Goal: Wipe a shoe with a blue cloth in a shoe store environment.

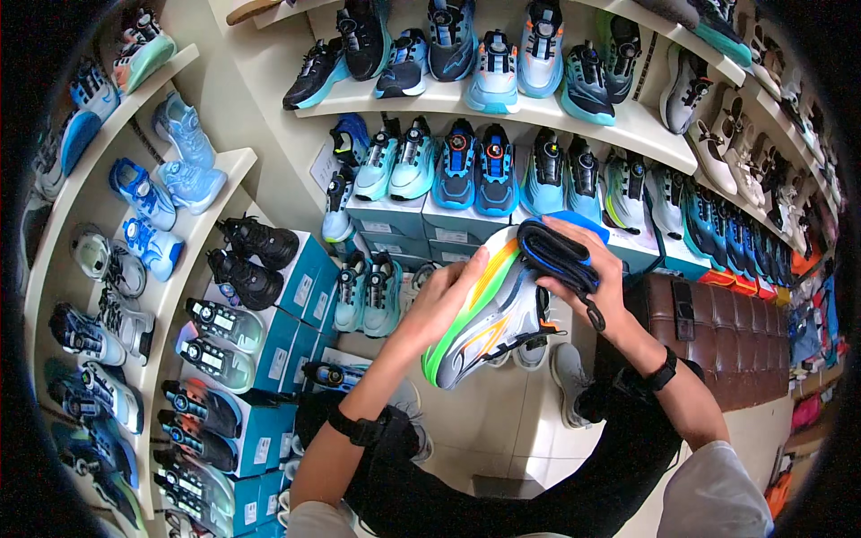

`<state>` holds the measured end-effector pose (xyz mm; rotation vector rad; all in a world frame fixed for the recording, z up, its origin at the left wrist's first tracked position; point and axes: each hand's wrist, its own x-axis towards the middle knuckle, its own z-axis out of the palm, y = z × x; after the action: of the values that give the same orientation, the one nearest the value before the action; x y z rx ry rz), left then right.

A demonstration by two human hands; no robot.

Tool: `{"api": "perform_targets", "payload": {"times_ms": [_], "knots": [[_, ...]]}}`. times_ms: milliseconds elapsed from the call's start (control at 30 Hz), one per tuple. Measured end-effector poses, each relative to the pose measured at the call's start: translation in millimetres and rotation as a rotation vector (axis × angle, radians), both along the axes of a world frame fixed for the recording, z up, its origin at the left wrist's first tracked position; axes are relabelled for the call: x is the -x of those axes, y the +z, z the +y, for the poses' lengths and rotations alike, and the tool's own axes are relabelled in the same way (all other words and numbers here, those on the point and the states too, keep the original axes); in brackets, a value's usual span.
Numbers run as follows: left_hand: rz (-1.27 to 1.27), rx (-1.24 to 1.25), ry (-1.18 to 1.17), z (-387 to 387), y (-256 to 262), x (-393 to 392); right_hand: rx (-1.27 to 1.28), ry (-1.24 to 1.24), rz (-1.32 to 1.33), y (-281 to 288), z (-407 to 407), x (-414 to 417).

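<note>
My left hand (444, 299) grips a white and grey sneaker (494, 313) by its sole, holding it up off the floor. The sneaker has a green and orange midsole and orange side stripes, and its toe points down and left. In my right hand (599, 269) is a folded black cloth pad (555, 255) with blue edging and a hanging loop. The pad is at the sneaker's heel end; whether it touches the sole there I cannot tell. Some of my right fingers are hidden behind the pad.
Shelves of sneakers curve along the left (232, 176) and across the back (417, 101). Teal shoe boxes (289, 350) with shoes on top are stacked at left. A brown tufted leather bench (730, 343) stands at right, a black phone (683, 311) on it. Several shoes stand on the tiled floor (471, 417).
</note>
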<state>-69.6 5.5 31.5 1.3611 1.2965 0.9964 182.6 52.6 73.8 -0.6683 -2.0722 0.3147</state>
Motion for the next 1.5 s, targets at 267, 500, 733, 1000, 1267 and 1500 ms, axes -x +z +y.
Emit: {"api": "perform_targets", "payload": {"times_ms": [267,500,733,1000,1267,1500], "knots": [[0.091,0.001,0.162,7,-18,0,-0.263,0.129,-0.344,-4,-13,5],[0.018,-0.01,0.276,11,-9,-5,-0.404,0.244,-0.462,-18,-35,23],[-0.162,-0.009,0.274,8,7,-4,-0.483,0.435,-0.511,-23,-48,30],[-0.916,-0.007,0.19,2,34,-4,-0.65,0.534,-0.63,-24,-52,29],[-0.983,0.037,0.333,0,28,1,-0.806,0.319,-0.516,-25,-49,26],[-1.069,0.005,0.378,5,14,5,-0.637,0.286,-0.441,-23,-48,23]]}}
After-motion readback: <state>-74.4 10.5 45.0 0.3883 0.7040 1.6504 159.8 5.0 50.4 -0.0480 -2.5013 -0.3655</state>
